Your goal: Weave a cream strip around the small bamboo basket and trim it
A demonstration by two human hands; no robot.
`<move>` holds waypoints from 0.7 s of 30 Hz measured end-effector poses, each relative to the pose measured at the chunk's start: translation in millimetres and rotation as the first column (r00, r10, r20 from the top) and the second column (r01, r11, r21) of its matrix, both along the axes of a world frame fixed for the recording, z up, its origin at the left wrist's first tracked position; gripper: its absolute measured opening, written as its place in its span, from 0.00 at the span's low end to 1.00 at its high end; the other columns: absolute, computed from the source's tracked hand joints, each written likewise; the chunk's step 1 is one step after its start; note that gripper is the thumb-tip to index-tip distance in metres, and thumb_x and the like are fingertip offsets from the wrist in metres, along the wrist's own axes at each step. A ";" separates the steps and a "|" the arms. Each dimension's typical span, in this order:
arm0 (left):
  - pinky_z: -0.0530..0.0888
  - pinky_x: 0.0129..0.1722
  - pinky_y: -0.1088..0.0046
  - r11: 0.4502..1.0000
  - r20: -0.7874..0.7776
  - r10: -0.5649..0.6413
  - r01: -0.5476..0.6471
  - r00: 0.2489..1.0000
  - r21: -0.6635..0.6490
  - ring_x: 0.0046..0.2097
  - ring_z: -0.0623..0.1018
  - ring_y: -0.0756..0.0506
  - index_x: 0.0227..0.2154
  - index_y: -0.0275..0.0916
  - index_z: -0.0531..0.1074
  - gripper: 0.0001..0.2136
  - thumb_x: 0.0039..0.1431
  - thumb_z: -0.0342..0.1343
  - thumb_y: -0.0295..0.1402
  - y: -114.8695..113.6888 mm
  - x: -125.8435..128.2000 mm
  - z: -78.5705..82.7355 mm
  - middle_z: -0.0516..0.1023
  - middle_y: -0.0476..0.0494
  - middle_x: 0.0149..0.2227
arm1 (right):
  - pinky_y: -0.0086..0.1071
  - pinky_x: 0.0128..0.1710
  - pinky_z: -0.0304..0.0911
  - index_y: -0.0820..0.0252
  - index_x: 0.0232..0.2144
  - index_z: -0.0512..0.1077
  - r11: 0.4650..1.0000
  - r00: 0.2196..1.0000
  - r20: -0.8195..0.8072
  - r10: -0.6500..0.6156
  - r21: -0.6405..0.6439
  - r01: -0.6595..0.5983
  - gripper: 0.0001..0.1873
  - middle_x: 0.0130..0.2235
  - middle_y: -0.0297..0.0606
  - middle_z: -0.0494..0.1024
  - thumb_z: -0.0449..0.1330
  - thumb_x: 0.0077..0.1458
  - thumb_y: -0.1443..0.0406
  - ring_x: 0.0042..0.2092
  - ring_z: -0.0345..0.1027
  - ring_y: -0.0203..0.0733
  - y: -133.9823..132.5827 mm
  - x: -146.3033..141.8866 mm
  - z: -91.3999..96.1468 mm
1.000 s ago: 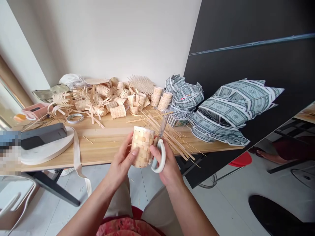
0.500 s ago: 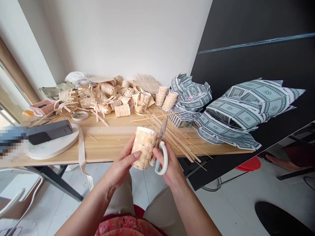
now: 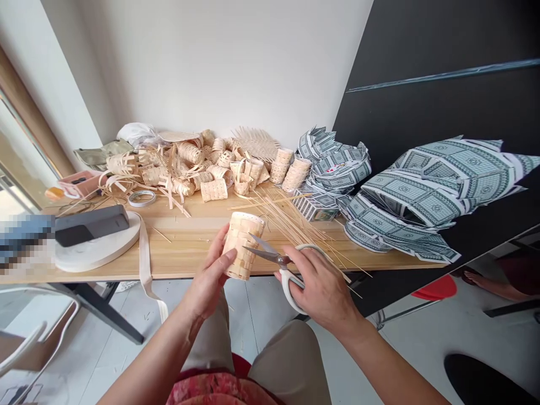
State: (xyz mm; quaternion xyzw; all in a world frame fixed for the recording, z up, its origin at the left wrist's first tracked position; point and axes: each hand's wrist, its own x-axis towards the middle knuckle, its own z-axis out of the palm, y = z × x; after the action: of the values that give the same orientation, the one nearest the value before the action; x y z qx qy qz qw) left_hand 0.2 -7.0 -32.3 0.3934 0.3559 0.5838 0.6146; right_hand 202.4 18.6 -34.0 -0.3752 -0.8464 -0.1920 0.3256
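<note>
My left grip (image 3: 206,275) holds the woven strip cup (image 3: 241,246), my right grip (image 3: 323,287) the open scissors (image 3: 282,260) beside it; trimming seems in hand, so next I need the blades on a stray strip.

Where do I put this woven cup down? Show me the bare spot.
Bare wood on the tabletop lies between the white oval board and the loose wooden strips. Behind it, the heap of woven pieces crowds the table.

Green-printed paper cutouts (image 3: 415,197) (loosely folded) lie against a black board (image 3: 426,73).
</note>
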 end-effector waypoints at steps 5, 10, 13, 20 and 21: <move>0.52 0.60 0.62 0.992 -0.183 0.107 -0.092 0.977 0.089 0.63 0.54 0.40 0.59 0.54 0.53 0.28 0.55 0.53 0.41 1.4 -2.5 -6.2 0.54 0.53 0.62 | 0.34 0.33 0.58 0.65 0.43 0.66 0.999 0.999 0.039 -0.024 0.026 0.023 0.14 0.30 0.39 0.71 0.52 0.56 0.64 0.34 0.65 0.43 2.1 -4.6 5.8; 0.49 0.62 0.59 0.990 -0.286 0.104 -0.071 0.953 0.123 0.64 0.49 0.40 0.61 0.50 0.47 0.30 0.57 0.50 0.42 -0.6 -3.9 -7.0 0.49 0.51 0.64 | 0.34 0.31 0.57 0.66 0.45 0.67 0.997 0.996 0.063 -0.059 0.060 0.055 0.16 0.29 0.38 0.71 0.53 0.56 0.63 0.32 0.65 0.42 1.8 -9.4 6.0; 0.44 0.63 0.59 0.993 -0.402 0.094 -0.056 0.911 0.107 0.65 0.44 0.41 0.61 0.49 0.45 0.32 0.57 0.50 0.44 -2.9 -2.5 -2.5 0.44 0.52 0.65 | 0.34 0.31 0.57 0.67 0.46 0.67 0.995 0.994 0.083 -0.076 0.063 0.071 0.17 0.29 0.38 0.72 0.53 0.56 0.64 0.32 0.65 0.42 1.8 -12.5 5.5; 0.46 0.63 0.60 0.997 -0.489 0.060 -0.025 0.870 0.077 0.65 0.45 0.40 0.62 0.48 0.42 0.33 0.57 0.48 0.47 -5.0 -2.0 5.4 0.44 0.53 0.65 | 0.34 0.30 0.57 0.67 0.46 0.68 0.994 0.989 0.122 -0.078 0.086 0.068 0.17 0.28 0.38 0.72 0.54 0.55 0.65 0.31 0.66 0.42 4.2 -13.9 9.1; 0.46 0.63 0.60 0.997 -0.489 0.058 -0.024 0.870 0.076 0.65 0.45 0.40 0.62 0.47 0.43 0.33 0.57 0.48 0.47 -5.0 -2.8 5.7 0.44 0.53 0.65 | 0.34 0.30 0.57 0.67 0.45 0.69 0.994 0.989 0.128 -0.071 0.087 0.060 0.16 0.28 0.38 0.72 0.54 0.55 0.65 0.31 0.66 0.42 4.9 -13.5 9.6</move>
State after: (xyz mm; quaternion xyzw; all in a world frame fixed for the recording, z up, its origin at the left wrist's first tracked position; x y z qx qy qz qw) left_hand -2.6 -12.1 -26.6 0.5416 0.4887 0.4894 0.4779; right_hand 188.9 23.5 -24.5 -0.3755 -0.8444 -0.2619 0.2781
